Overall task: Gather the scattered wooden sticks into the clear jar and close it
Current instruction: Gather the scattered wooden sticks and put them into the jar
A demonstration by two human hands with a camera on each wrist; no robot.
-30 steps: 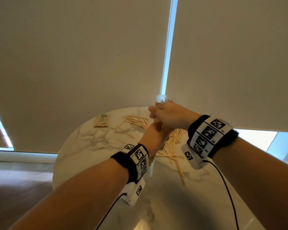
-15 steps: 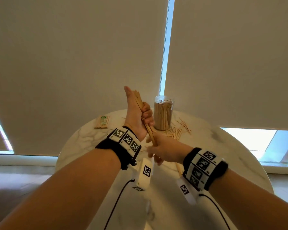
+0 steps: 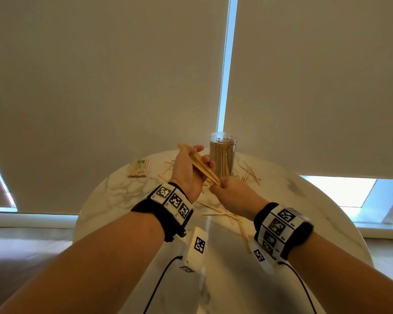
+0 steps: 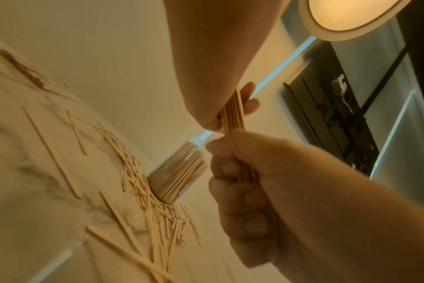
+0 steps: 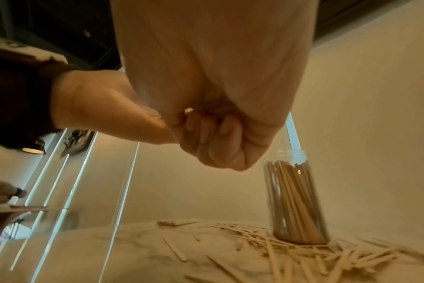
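Note:
A bundle of wooden sticks (image 3: 203, 168) slants between both hands above the table. My left hand (image 3: 200, 159) grips its upper part, fingers curled round it (image 4: 232, 111). My right hand (image 3: 218, 184) is fisted round the lower end (image 4: 245, 178); in the right wrist view this fist (image 5: 218, 137) hides the sticks. The clear jar (image 3: 222, 155) stands upright just behind the hands, mouth open, packed with sticks (image 5: 295, 201). Several loose sticks (image 3: 247, 175) lie around its base and others (image 3: 222, 214) lie nearer me.
The round marble table (image 3: 123, 196) stands before a roller blind. A wrapped packet of sticks (image 3: 140, 168) lies at the table's back left. More scattered sticks (image 4: 157, 206) spread over the marble beside the jar.
One second ago both hands were at the jar's mouth. They have since drawn back towards me with a bundle of sticks; the left hand has tilted lower and the right has closed up under it.

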